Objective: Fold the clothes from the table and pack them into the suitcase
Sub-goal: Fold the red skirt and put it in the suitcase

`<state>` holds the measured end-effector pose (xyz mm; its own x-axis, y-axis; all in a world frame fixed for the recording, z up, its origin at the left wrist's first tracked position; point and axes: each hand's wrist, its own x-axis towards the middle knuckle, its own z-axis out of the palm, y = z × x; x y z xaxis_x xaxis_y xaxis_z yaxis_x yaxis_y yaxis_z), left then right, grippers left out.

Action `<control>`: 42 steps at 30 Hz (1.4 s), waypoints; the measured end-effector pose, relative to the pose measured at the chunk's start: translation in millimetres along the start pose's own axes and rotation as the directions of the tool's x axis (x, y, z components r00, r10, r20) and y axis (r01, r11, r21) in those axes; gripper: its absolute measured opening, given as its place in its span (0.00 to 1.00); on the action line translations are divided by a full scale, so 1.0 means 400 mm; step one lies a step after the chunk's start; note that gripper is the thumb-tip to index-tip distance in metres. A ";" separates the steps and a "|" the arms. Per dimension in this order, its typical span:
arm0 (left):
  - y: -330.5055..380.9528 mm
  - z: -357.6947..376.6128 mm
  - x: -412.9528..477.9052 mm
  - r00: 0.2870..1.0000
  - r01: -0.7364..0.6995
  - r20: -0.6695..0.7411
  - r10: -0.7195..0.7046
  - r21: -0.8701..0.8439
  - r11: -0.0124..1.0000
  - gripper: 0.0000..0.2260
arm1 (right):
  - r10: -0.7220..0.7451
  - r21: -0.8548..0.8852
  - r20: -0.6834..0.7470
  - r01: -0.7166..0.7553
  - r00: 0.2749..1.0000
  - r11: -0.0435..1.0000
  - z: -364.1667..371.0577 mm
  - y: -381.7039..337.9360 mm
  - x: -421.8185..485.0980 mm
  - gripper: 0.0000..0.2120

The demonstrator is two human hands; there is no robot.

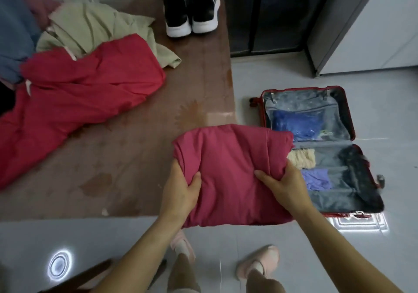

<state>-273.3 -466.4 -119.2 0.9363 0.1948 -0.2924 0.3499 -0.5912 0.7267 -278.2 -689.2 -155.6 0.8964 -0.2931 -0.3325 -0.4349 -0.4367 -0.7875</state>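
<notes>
- Gripping the folded pink garment (233, 168) from both sides, held in the air with one corner overlapping the near-left part of the open suitcase (349, 111).
- Left hand (181, 191) clasped round the edge away from the suitcase, thumb on top, fingers hidden underneath.
- Right hand (282, 184) clasped round the suitcase-side edge, thumb across the top, fingers tucked under; the nearer hand to the suitcase.
- Bundle close to square, slightly longer from hand to hand, that axis pointing toward the suitcase.
- Near half of the suitcase lying to the right of and below the fingers, already holding a cream item (302, 157), a purple item (316, 178) and a dark item (355, 163), with bare lining nearest the body.
- Likely next: carrying rightward and down, right hand leading, onto that bare lining.
- Waiting unfolded on the table (135, 157), well away from the suitcase: a red garment (79, 93), a beige garment (90, 28), a blue garment (13, 28).
</notes>
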 end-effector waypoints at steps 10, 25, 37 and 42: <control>0.090 0.459 -0.177 0.961 -0.021 0.275 0.017 0.012 1.000 0.27 | 0.221 -0.017 0.064 -0.220 0.973 0.975 -0.205 0.453 0.048 0.22; -0.153 1.048 0.042 0.769 0.435 0.509 -0.387 0.026 0.900 0.26 | 0.480 -0.109 0.112 -0.469 0.870 0.876 -0.282 0.988 0.318 0.13; -0.372 1.457 0.160 0.732 0.526 0.431 -0.528 0.135 0.840 0.25 | 0.539 -0.113 0.162 -0.527 0.826 0.842 -0.242 1.375 0.522 0.14; -0.491 1.626 0.255 0.759 0.508 0.411 -0.506 0.113 0.854 0.26 | 0.514 -0.154 0.167 -0.493 0.841 0.856 -0.178 1.544 0.697 0.18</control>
<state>-267.0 -839.6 -695.9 0.5204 0.1253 -0.8447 0.7709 -0.4943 0.4016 -303.0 -1101.2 -697.8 0.5449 -0.3290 -0.7713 -0.8274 -0.3603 -0.4309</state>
